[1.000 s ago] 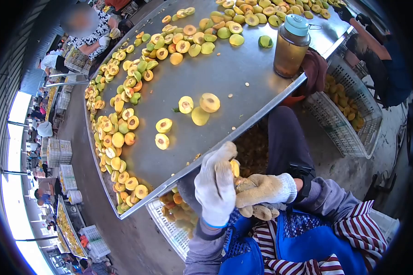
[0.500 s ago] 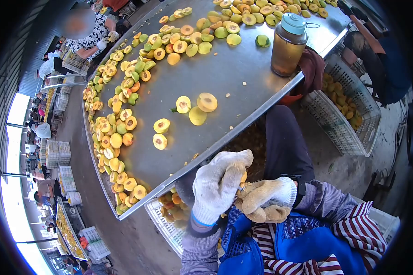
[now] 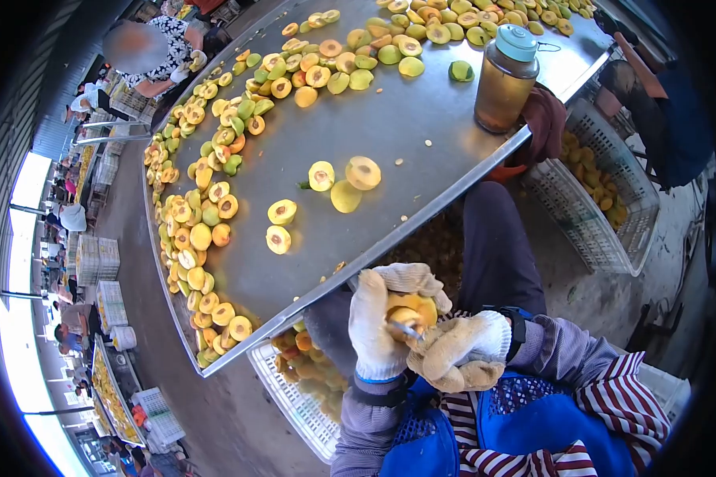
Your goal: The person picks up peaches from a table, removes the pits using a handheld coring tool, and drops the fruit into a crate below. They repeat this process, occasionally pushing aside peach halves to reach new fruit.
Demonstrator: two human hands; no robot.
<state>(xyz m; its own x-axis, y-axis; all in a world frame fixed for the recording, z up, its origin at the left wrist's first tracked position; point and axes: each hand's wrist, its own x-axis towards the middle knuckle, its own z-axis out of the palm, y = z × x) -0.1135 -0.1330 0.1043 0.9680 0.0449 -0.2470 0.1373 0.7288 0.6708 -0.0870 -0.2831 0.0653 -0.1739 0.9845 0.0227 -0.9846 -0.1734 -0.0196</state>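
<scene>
Both hands wear dusty white gloves and meet over my lap, below the front edge of the metal table (image 3: 294,171). My left hand (image 3: 383,322) wraps round a yellow fruit half (image 3: 412,308) with its cut side showing. Closed fingers of my right hand (image 3: 465,352) hold a small metal tool (image 3: 406,328), whose tip touches the fruit; its handle is hidden in the glove. Several cut fruit halves (image 3: 281,211) lie on the table beyond my hands, some showing the pit or its hollow.
A bottle with a teal lid (image 3: 505,79) stands at the table's right edge beside a dark red cloth (image 3: 543,119). Crates of fruit stand below right (image 3: 640,230) and below left (image 3: 294,405). Fruit halves line the far and left edges. Other people work around.
My left hand has turned and opened out round the fruit, so the fruit and metal tool now show between the gloves. My right hand stays nearly in place.
</scene>
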